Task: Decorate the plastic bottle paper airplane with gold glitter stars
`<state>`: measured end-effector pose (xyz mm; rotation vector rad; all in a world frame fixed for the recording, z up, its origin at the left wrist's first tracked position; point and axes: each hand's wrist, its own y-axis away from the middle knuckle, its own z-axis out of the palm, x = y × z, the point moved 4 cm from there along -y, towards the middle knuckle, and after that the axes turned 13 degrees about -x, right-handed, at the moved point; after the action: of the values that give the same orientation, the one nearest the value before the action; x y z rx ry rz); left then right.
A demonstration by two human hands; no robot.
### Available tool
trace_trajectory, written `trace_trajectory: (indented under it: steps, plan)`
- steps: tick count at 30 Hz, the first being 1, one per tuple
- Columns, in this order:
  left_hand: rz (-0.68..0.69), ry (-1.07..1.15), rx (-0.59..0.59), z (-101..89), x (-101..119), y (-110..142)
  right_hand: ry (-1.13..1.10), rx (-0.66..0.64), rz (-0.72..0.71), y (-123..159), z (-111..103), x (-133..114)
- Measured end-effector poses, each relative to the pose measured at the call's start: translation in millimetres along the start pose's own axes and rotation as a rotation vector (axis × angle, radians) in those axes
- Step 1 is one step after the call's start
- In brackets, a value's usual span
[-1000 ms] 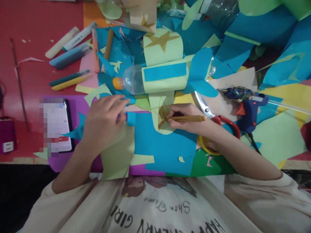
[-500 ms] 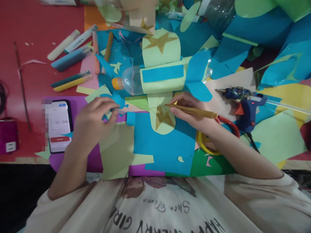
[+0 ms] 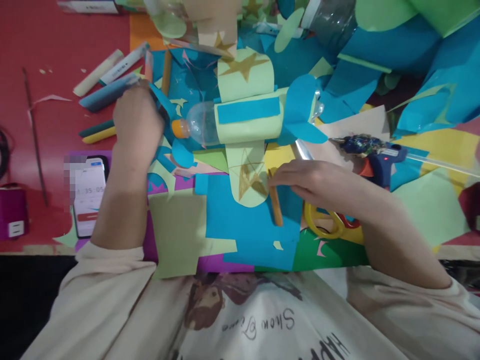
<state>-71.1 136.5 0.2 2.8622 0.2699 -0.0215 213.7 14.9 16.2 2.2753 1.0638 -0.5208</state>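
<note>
My right hand pinches the upper end of a brown marker, which points down toward me over blue paper. Beside it lies a pale green paper wing with a partly coloured brown star. The wing belongs to a plane built on a clear plastic bottle with an orange cap, a green paper wrap and a blue paper tail. My left hand reaches down among the markers, close to a blue marker and a salmon one; its fingers are hidden from view.
Scissors with yellow and red handles lie under my right wrist. A blue glue gun rests to the right, its cord hidden. A phone sits at left. Paper scraps and another bottle crowd the back.
My left hand has moved up and away to the markers. The right hand has turned the brown marker from lying sideways across the wing to pointing toward me, beside the wing.
</note>
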Motion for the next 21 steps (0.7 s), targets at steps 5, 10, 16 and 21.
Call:
trace_trajectory:
  steps: [5,10,16,21]
  plan:
    - [0.189,0.074,0.135,8.2,-31.1,-32.9,0.161,-0.012,0.216,12.0,-5.0,3.1]
    - [0.247,0.135,0.245,-2.9,-50.3,-20.1,0.3,-0.161,0.433,-0.8,14.8,-17.7]
    - [0.175,0.35,0.11,-4.0,-48.5,9.4,0.273,-0.192,0.588,5.3,2.8,-21.7]
    - [0.317,0.711,-0.03,0.9,-56.4,13.7,0.246,0.071,1.123,43.9,-39.1,2.2]
